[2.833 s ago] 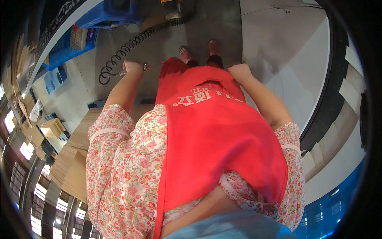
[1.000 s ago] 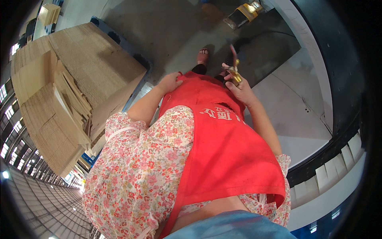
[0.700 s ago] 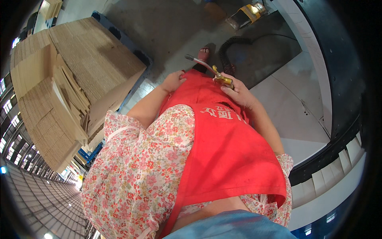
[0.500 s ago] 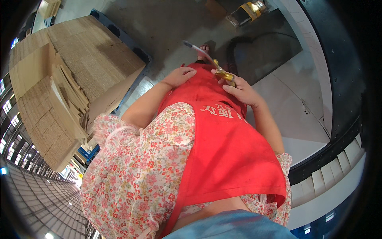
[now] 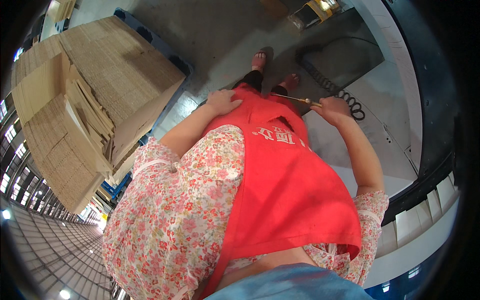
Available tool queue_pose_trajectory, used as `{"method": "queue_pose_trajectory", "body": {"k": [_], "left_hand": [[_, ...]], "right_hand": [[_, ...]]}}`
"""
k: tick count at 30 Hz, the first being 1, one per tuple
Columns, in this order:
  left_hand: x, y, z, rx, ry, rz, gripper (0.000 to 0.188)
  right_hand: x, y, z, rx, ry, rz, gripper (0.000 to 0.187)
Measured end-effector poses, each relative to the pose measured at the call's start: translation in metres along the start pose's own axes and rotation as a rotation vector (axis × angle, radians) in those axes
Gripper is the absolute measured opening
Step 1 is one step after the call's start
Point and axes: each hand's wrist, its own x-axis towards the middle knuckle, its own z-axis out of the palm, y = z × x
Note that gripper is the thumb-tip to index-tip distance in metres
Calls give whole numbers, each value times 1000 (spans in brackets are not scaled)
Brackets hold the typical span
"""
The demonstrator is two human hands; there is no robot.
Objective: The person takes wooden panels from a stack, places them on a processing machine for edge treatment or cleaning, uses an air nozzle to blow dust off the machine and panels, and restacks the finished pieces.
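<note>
My right hand [image 5: 334,110] is wrapped round the brass-coloured grip of an air blow gun [image 5: 306,101], out to the right of my body. Its thin nozzle points left across the front of my red apron [image 5: 295,200]. A dark coiled air hose [image 5: 326,82] hangs just beyond that hand; where it joins the gun is hidden. My left hand [image 5: 221,102] rests on the apron at my left thigh, fingers loosely spread and nothing in them.
Stacked cardboard sheets [image 5: 100,55] lie on a blue pallet [image 5: 182,75] at the left. A white and black curved machine frame [image 5: 407,75] rises along the right. On the floor ahead sits an object wrapped with yellow tape [image 5: 320,11].
My right hand has moved right with the air blow gun, whose nozzle has swung lower. My left hand has shifted slightly left. Both my feet and the coiled hose now show more clearly.
</note>
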Motion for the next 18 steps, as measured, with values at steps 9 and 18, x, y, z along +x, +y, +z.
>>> {"method": "queue_pose_trajectory", "body": {"k": [9,18], "left_hand": [[20,-27,17,-388,42,103,47],[31,-39,14,-350,63,159,42]], "right_hand": [[53,37,86,131,-56,420,46],[51,46,111,368,51,639,48]]}}
